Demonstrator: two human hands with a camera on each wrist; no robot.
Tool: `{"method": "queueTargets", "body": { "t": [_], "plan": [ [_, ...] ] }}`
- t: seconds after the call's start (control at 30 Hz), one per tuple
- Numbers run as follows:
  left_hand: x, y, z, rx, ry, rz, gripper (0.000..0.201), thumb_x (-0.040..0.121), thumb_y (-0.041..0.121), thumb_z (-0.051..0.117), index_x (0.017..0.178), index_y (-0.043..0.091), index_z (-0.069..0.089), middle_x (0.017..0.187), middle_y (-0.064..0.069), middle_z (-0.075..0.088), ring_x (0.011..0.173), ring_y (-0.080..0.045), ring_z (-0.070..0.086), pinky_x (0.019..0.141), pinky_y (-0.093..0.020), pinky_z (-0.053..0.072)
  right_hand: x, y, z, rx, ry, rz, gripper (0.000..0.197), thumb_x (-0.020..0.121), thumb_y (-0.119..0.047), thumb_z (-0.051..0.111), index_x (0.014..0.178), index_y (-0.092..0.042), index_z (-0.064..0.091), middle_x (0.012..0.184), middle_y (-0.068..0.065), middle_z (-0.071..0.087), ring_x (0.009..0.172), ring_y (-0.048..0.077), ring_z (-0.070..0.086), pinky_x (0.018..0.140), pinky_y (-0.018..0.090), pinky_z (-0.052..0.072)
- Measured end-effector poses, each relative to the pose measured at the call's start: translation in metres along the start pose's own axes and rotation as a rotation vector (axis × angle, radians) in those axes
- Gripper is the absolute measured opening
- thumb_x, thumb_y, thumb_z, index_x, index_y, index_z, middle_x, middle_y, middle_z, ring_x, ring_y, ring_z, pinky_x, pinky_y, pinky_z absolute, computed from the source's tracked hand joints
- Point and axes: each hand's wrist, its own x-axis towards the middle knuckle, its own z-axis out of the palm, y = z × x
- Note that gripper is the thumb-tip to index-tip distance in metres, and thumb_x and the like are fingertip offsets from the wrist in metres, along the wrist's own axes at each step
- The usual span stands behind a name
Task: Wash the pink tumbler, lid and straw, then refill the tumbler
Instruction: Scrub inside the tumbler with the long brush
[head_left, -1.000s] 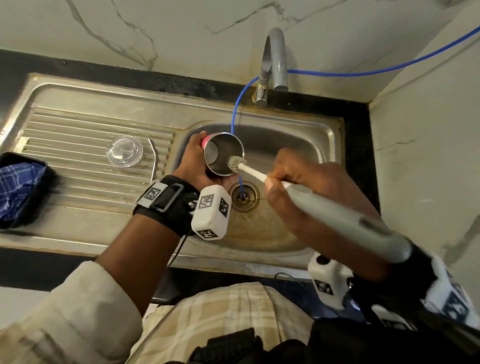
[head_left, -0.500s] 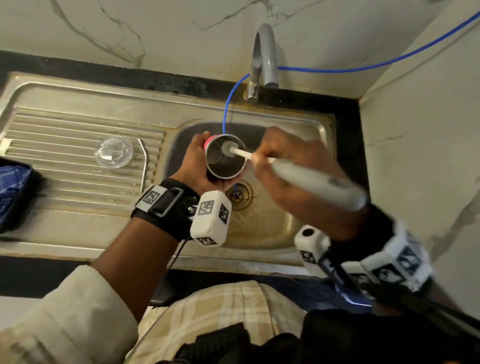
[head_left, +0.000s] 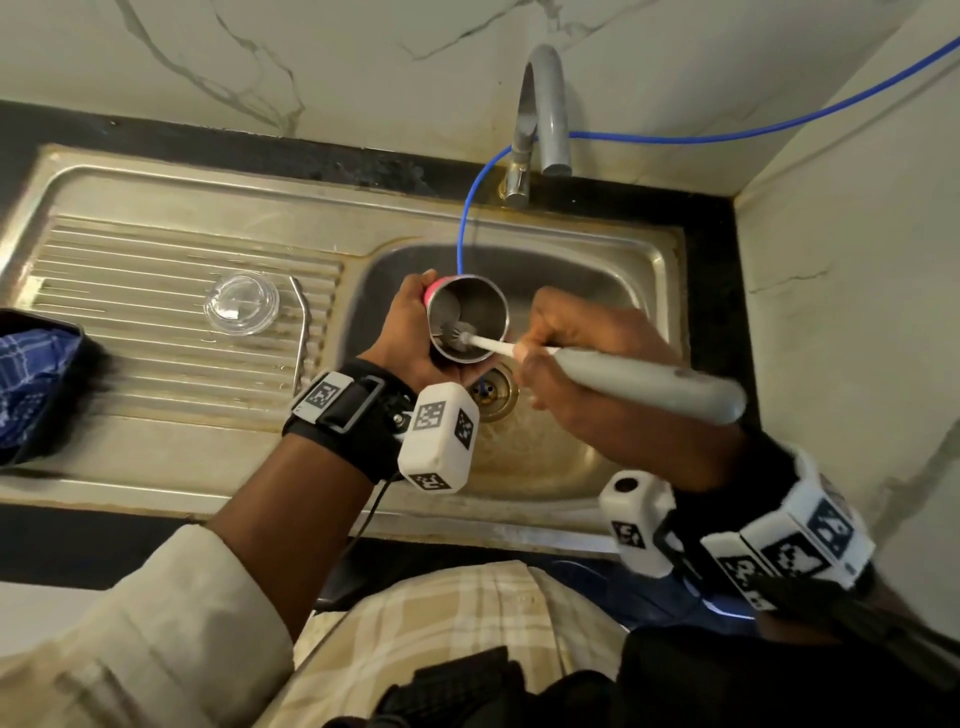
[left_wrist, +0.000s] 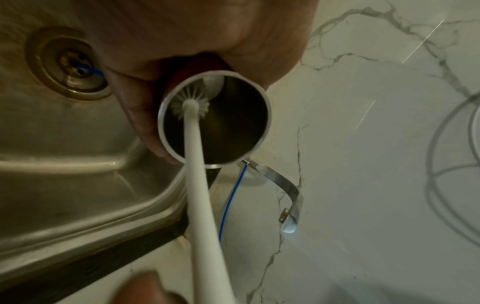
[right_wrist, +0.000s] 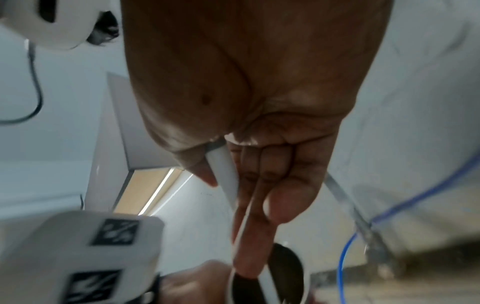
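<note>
Brush head (head_left: 458, 332) now deep inside tumbler (head_left: 467, 325), past rim it only touched a second ago. We see left hand (head_left: 410, 332) wrapped round tumbler above sink drain (head_left: 491, 391); right hand (head_left: 587, 364) clenching brush handle. Interior scrub underway; lid (head_left: 240, 310) lies left of drain, unwashed.

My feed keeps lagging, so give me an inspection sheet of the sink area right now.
Surface: steel sink with drainboard; basin wet near the drain.
Job's things: tumbler held over the basin, brush head inside; clear lid and straw on the drainboard.
Clutter: blue cloth in a dark tray at the left edge.
Hands: left hand grips the tumbler; right hand grips the brush handle.
Cables: blue tube runs along the wall into the drain.
Surroundings: marble walls, tap with no flow seen.
</note>
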Motion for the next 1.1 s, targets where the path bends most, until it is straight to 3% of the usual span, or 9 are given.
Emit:
{"method": "queueTargets", "body": {
  "t": [0.1,0.23,0.37,0.47,0.53,0.7,0.87,1.0,1.1],
  "plan": [
    [-0.002,-0.007,0.001,-0.005,0.029,-0.008,0.064,0.098,0.061,0.052,0.11,0.002,0.071,0.098,-0.02,0.077,0.084,-0.035,0.076,0.068,-0.049,0.066,0.004,-0.003,-0.004,-0.123,0.14,-0.032,0.02,0.102,-0.017,0.067,0.085,-0.01,0.062,0.065,-0.003,0.06,0.06,0.017,0.06,0.052,0.027,0.042],
    [-0.004,-0.008,0.01,0.046,-0.006,0.008,0.07,0.102,0.058,0.045,0.082,-0.002,0.074,0.073,-0.018,0.074,0.057,-0.03,0.074,0.048,-0.035,0.061,0.0,-0.005,0.016,-0.012,-0.062,-0.091,0.016,0.106,-0.012,0.063,0.093,-0.003,0.06,0.073,-0.011,0.061,0.066,0.008,0.062,0.059,0.014,0.039],
    [-0.002,-0.01,0.002,0.041,0.06,-0.031,0.062,0.097,0.063,0.05,0.104,0.005,0.07,0.084,-0.016,0.076,0.063,-0.031,0.076,0.056,-0.04,0.063,0.002,0.003,0.001,-0.08,-0.089,-0.032,0.02,0.107,-0.022,0.062,0.09,-0.011,0.058,0.068,-0.003,0.059,0.06,0.02,0.059,0.054,0.023,0.039],
    [-0.004,-0.02,0.009,0.1,0.054,-0.024,0.063,0.101,0.058,0.046,0.077,0.005,0.073,0.069,-0.013,0.072,0.054,-0.026,0.072,0.05,-0.032,0.06,0.007,0.001,0.009,-0.047,-0.036,-0.038,0.022,0.108,-0.021,0.06,0.09,-0.009,0.055,0.07,0.001,0.059,0.06,0.023,0.058,0.057,0.044,0.045],
    [-0.003,-0.019,0.011,0.113,0.033,0.014,0.071,0.103,0.053,0.042,0.061,0.004,0.072,0.061,-0.011,0.069,0.049,-0.023,0.07,0.048,-0.026,0.058,0.005,0.001,0.018,0.065,-0.1,-0.076,0.022,0.109,-0.02,0.057,0.092,-0.007,0.054,0.079,0.006,0.064,0.069,0.03,0.061,0.062,0.048,0.047],
    [-0.002,-0.014,0.0,0.016,0.083,-0.022,0.059,0.098,0.06,0.051,0.099,0.004,0.071,0.085,-0.017,0.076,0.063,-0.031,0.076,0.058,-0.042,0.064,0.001,0.006,-0.006,-0.041,-0.129,0.013,0.017,0.106,-0.019,0.064,0.091,-0.012,0.06,0.072,-0.001,0.062,0.064,0.02,0.061,0.057,0.024,0.042],
    [-0.001,-0.022,0.016,0.12,0.001,-0.018,0.08,0.103,0.057,0.039,0.056,0.003,0.073,0.062,-0.014,0.069,0.05,-0.025,0.071,0.048,-0.027,0.059,0.008,-0.002,0.018,-0.066,-0.12,-0.106,0.016,0.107,-0.032,0.053,0.094,-0.023,0.05,0.074,0.003,0.064,0.063,0.028,0.063,0.059,0.048,0.049],
    [0.0,-0.015,0.003,0.079,0.038,-0.021,0.068,0.1,0.059,0.043,0.077,0.003,0.074,0.069,-0.014,0.071,0.057,-0.028,0.071,0.049,-0.032,0.06,0.001,0.009,0.01,-0.178,-0.167,-0.141,0.021,0.109,-0.037,0.054,0.099,-0.019,0.059,0.071,-0.005,0.062,0.058,0.016,0.06,0.057,0.043,0.048],
    [0.0,-0.022,-0.002,0.051,0.069,-0.062,0.057,0.096,0.061,0.053,0.097,0.007,0.07,0.083,-0.014,0.076,0.067,-0.03,0.074,0.055,-0.038,0.062,-0.003,0.02,0.003,-0.349,-0.056,-0.113,0.021,0.109,-0.04,0.053,0.1,-0.023,0.06,0.069,-0.007,0.06,0.056,0.011,0.059,0.056,0.039,0.049]
  ]
}}
